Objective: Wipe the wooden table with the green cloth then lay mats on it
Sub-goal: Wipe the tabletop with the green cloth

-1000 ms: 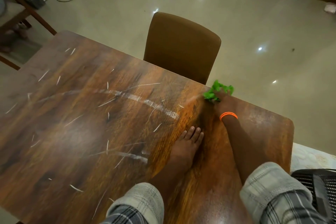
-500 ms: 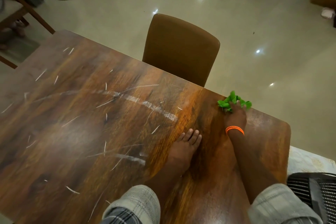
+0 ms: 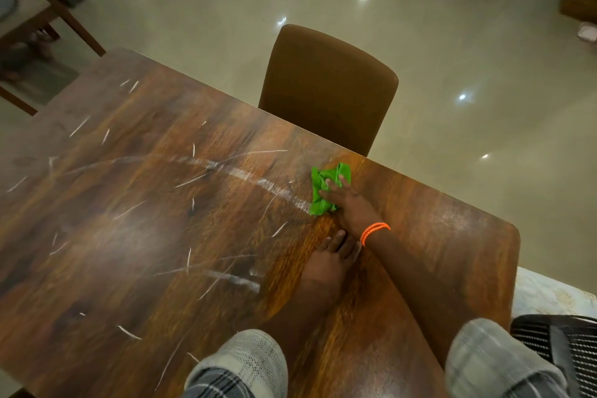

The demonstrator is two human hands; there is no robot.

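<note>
Green cloth (image 3: 326,188) lies bunched on our wooden table (image 3: 135,236) near its far edge, right of centre, just in front of the brown chair (image 3: 326,87). Our right hand (image 3: 350,207) presses it flat with straight fingers. Our left hand (image 3: 329,263) rests open on the wood just nearer, beside the right wrist's orange band (image 3: 374,231). White streaks (image 3: 258,179) cross the top to the left.

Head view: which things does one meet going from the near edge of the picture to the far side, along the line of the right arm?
Checked right sleeve → orange wristband → right hand → green cloth → table's far edge → brown chair → shiny floor.
</note>
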